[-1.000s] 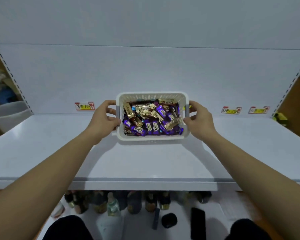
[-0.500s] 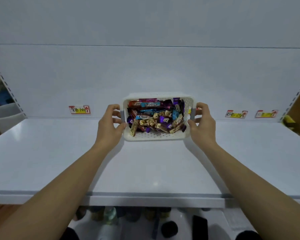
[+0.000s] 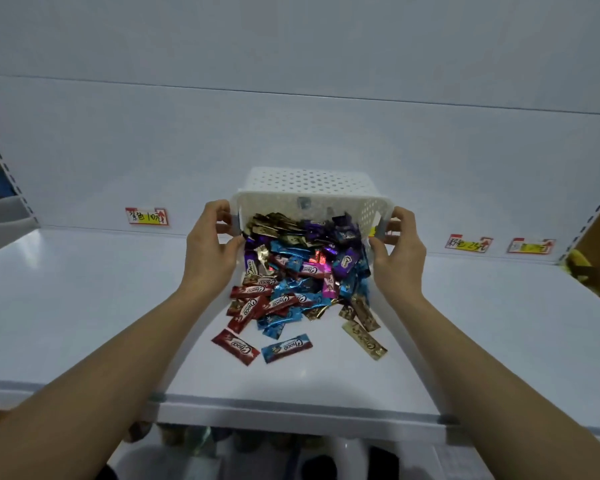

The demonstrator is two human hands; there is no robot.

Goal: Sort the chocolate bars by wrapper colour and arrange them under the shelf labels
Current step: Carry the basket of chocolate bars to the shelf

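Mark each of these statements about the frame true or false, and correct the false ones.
1. The left hand and right hand grip the white basket by its sides. True.
2. A red bar, a blue bar and a gold bar lie loose on the shelf. True.
3. The white basket stands upright. False: it is tipped toward the person, with bars spilling out.
4. The bars are sorted under the labels. False: they lie in one mixed heap at the basket's mouth.
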